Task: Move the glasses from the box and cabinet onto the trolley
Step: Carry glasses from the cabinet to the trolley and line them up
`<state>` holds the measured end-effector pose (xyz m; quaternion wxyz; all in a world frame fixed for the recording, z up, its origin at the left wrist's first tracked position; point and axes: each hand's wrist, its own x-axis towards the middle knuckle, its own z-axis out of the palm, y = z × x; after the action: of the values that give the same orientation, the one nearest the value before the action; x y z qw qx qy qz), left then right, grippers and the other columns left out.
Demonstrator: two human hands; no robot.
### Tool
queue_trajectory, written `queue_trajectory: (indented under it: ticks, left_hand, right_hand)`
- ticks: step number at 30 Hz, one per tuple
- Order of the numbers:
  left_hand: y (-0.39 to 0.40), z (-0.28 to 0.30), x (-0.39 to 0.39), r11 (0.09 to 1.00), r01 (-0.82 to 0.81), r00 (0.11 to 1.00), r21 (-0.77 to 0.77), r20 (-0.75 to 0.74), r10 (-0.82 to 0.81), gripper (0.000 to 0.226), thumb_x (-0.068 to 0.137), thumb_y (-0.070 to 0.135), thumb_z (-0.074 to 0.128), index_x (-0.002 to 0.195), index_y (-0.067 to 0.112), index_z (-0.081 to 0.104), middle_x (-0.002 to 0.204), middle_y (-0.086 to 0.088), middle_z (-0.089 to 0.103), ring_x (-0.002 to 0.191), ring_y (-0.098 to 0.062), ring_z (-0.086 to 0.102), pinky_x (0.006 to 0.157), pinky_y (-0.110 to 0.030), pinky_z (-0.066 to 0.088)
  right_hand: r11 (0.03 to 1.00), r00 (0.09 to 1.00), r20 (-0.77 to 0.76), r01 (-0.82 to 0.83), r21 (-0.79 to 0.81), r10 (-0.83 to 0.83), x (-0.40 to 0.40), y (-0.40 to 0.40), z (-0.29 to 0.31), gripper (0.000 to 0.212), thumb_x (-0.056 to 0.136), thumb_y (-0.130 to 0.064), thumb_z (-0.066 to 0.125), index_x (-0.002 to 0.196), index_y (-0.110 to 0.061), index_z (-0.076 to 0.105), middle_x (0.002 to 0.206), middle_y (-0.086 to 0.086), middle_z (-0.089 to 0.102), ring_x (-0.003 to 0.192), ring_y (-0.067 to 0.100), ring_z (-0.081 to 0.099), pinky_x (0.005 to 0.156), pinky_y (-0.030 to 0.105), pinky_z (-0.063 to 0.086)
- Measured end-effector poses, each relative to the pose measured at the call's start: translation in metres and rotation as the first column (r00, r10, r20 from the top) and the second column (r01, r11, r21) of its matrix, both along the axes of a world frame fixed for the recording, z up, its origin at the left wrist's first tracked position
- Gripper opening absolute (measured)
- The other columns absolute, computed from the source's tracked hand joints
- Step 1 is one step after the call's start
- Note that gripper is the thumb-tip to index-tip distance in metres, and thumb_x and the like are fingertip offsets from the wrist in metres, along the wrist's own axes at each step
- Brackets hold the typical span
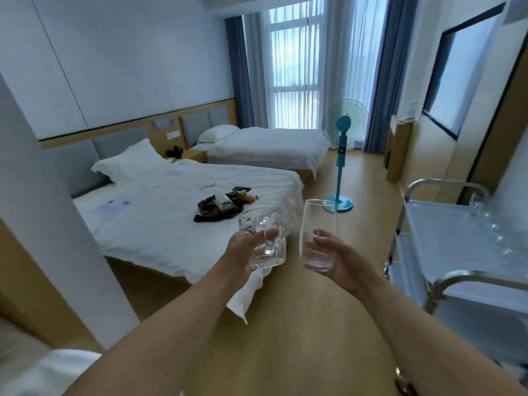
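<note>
Left hand [248, 244] grips a mug [263, 238], right hand [333, 260] a tumbler [316, 234], both mid-air. Trolley [445, 224] sits right; blurry glasses [495, 232] seem lined along its top shelf. Set down one at a time, clear of them.

Glasses held: two, namely one faceted tumbler [263, 238] in the left hand [245, 248] and one tall smooth glass [317, 232] in the right hand [334, 260]; further glasses [490, 224] stand in a row on the top shelf of the one trolley [445, 224], too blurred to count exactly. Furnishings: two beds [177, 212], two pillows [128, 162], one standing fan [343, 144], one window [294, 67] and one dark pile of items [220, 205] on the near bed.
</note>
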<state>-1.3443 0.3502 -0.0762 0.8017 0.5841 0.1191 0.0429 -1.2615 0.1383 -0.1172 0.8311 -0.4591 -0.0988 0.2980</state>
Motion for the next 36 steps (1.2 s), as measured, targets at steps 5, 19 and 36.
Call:
queue_trajectory:
  ticks: [5, 19, 36]
  left_hand:
    - [-0.036, -0.01, 0.061, 0.989, 0.145, 0.989, 0.021, -0.001, -0.145, 0.072, 0.059, 0.016, 0.09, 0.125, 0.007, 0.065, 0.117, -0.019, 0.073, 0.108, -0.039, 0.07, 0.099, -0.055, 0.054]
    - [-0.076, -0.031, 0.26, 0.86, 0.51, 0.86, 0.012, 0.021, -0.51, 0.084, 0.053, 0.02, 0.095, 0.129, 0.005, 0.062, 0.11, -0.015, 0.074, 0.096, -0.034, 0.069, 0.1, -0.057, 0.049]
    - [-0.087, -0.057, 0.412, 0.69, 0.721, 0.692, -0.058, 0.014, -0.722, 0.062, 0.062, 0.016, 0.09, 0.119, 0.006, 0.068, 0.104, -0.015, 0.074, 0.091, -0.031, 0.073, 0.08, -0.044, 0.06]
  right_hand:
    - [0.982, 0.978, -0.092, 0.189, 0.002, -0.188, 0.028, -0.04, -0.013, 0.054, 0.071, -0.005, 0.081, 0.121, -0.014, 0.06, 0.099, 0.014, 0.068, 0.09, 0.029, 0.067, 0.093, 0.054, 0.051]
    - [0.869, 0.866, -0.089, 0.494, 0.007, -0.492, 0.127, -0.079, -0.018, 0.035, 0.079, -0.005, 0.079, 0.107, -0.014, 0.061, 0.097, 0.013, 0.063, 0.089, 0.028, 0.063, 0.076, 0.045, 0.058]
    - [0.727, 0.722, -0.08, 0.681, -0.089, -0.687, 0.223, -0.074, -0.038, 0.057, 0.057, -0.02, 0.095, 0.103, -0.014, 0.063, 0.098, 0.012, 0.069, 0.091, 0.029, 0.07, 0.095, 0.05, 0.055]
